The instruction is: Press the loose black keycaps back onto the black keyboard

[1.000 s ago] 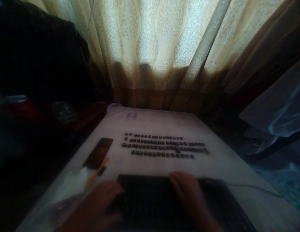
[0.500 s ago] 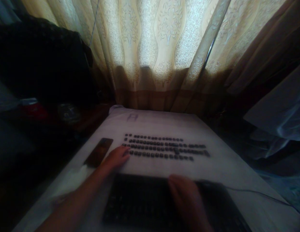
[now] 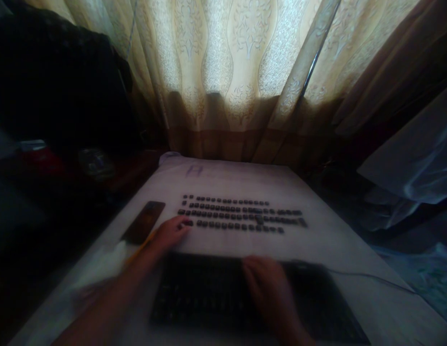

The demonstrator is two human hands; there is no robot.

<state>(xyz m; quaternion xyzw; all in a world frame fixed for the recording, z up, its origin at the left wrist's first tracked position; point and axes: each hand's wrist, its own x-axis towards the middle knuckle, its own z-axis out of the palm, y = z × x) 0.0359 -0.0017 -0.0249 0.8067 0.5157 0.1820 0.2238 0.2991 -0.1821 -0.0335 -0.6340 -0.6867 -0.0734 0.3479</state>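
Black keycaps [image 3: 223, 215] lie in several rows on the pale cloth. At the left end of the lower rows is my left hand [image 3: 172, 230], its fingertips closed around a dark keycap [image 3: 188, 223]. Nearer to me lies a black keyboard [image 3: 205, 288], dim and blurred, its cable [image 3: 367, 275] running off to the right. My right hand [image 3: 266, 278] rests over the middle of this keyboard, near its far edge, with the fingers pressed together. Whatever may be in those fingers is hidden.
A dark phone [image 3: 144, 222] lies left of the keycaps. Crumpled clear plastic [image 3: 104, 264] is under my left forearm. Beyond the cloth-covered table [image 3: 238, 175] hangs a patterned curtain [image 3: 241, 62]. A red-and-white container [image 3: 39, 156] and a glass jar [image 3: 95, 163] stand at the left.
The whole view has shifted slightly, so everything sits a little higher and further left. Both hands keep about the same places, left at the keycaps and right on the keyboard.
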